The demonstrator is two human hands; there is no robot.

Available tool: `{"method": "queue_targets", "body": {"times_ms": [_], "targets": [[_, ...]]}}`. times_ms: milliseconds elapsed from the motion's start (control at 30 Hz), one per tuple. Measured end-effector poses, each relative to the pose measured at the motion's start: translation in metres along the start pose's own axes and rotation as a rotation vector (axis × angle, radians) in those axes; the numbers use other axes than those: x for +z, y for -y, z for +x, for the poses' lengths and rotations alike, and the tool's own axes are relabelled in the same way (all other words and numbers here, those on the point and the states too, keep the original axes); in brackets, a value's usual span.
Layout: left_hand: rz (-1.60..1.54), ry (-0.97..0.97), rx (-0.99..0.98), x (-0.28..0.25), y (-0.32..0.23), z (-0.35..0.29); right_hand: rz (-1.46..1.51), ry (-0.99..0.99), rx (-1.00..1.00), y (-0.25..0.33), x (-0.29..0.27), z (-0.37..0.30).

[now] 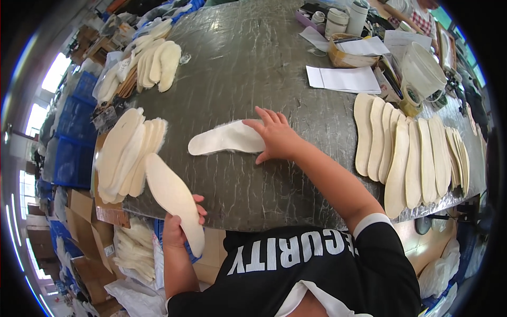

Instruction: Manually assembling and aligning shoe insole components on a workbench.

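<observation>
My left hand (182, 224) is closed round the lower end of a cream insole (171, 193), thumb on its face and fingers behind the edge. The insole is tilted, its upper end beside a stack of fleecy insoles (124, 153) at the table's left edge. A single white insole (224, 138) with a fuzzy rim lies flat in the middle. Over its right end spreads my right hand (277, 138), fingers apart, partly covering it; whether it presses on the insole is hard to tell.
The dark table (232, 63) carries a fanned row of cream insoles (401, 158) on the right and more fleecy insoles (158, 63) at far left. White paper (343, 79), a basket (343, 55) and a bucket (422, 68) stand far right. A cardboard box (84, 227) is below left; a person (417, 13) is beyond.
</observation>
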State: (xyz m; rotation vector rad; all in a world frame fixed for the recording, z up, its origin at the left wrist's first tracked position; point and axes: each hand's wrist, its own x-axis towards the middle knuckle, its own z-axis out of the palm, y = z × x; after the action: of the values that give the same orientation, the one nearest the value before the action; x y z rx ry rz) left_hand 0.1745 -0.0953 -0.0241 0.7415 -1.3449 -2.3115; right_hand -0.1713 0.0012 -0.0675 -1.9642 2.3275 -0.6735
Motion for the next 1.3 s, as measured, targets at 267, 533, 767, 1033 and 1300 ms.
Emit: {"method": "queue_targets", "body": {"times_ms": [267,533,767,1033,1300], "targets": [[0.176,-0.125,0.042,0.015,-0.026,0.007,0.045,0.180,0.008,0.014,0.003,-0.008],[0.349,0.274,-0.151,0.043,-0.013,0.046,-0.057,0.314,0.035,0.006,-0.068,-0.137],[0.734,0.511,-0.094,0.108,-0.003,0.063,0.042,-0.023,0.179,0.013,-0.092,-0.189],[1.201,0.667,0.087,0.143,0.008,0.066,1.597,-0.377,0.929,0.030,-0.069,-0.205],[1.741,0.588,0.295,0.172,0.025,0.055,0.598,-0.546,0.499,0.045,-0.060,-0.201]]}}
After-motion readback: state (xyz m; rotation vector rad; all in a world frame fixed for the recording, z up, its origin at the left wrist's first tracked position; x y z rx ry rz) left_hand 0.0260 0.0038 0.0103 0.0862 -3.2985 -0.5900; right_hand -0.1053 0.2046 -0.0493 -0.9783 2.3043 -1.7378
